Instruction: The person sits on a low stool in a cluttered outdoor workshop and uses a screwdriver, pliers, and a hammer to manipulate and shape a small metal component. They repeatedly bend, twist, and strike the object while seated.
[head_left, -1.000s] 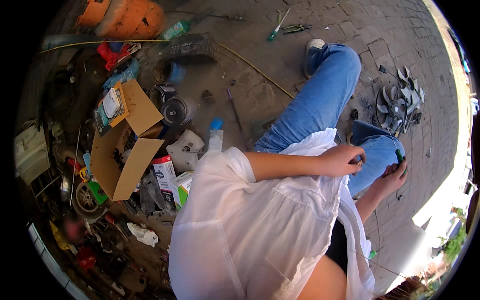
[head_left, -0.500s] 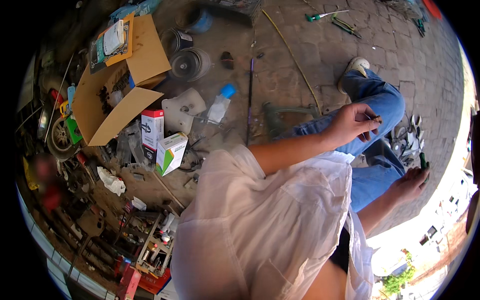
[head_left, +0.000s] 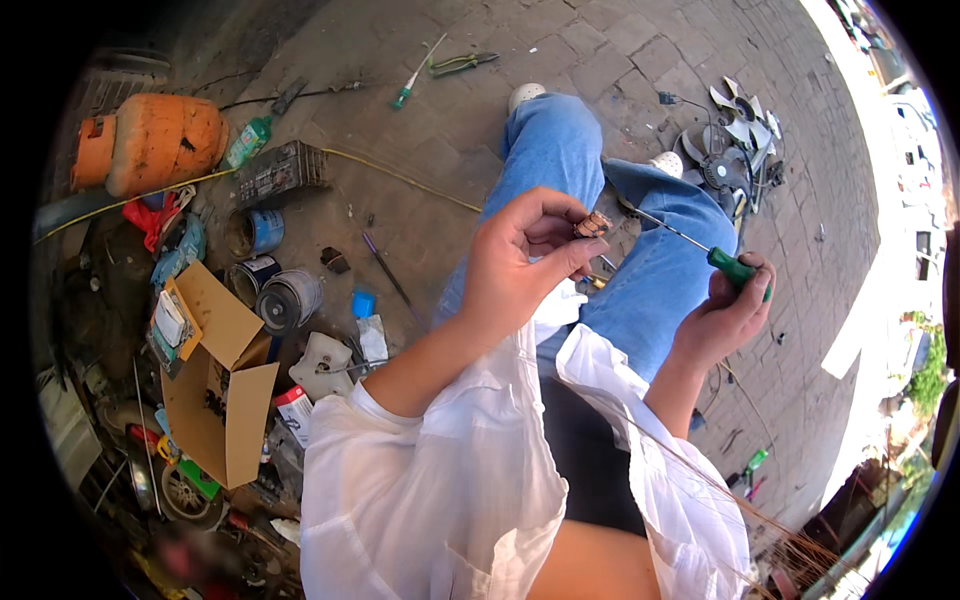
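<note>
My left hand (head_left: 515, 260) is raised above my lap, its thumb and fingers closed on a small copper-brown, ridged metal piece (head_left: 592, 225). To its right my right hand (head_left: 732, 305) grips the green handle of a screwdriver (head_left: 733, 264). The screwdriver's long thin shaft slants up and left over my jeans (head_left: 660, 300), its tip a little beyond the metal piece and apparently apart from it. Both forearms come up from my white shirt (head_left: 420, 500).
At left lie an orange gas cylinder (head_left: 165, 145), dark crate (head_left: 280, 178), cans (head_left: 290, 300) and open cardboard box (head_left: 245, 420) among clutter. Pliers (head_left: 455, 64) and another screwdriver (head_left: 405, 92) lie beyond my feet. Fan parts (head_left: 725, 170) lie right of my shoes.
My view has shifted. My left hand has lifted the metal piece higher above my lap, and my right hand has brought the screwdriver up and inward, closer to that piece.
</note>
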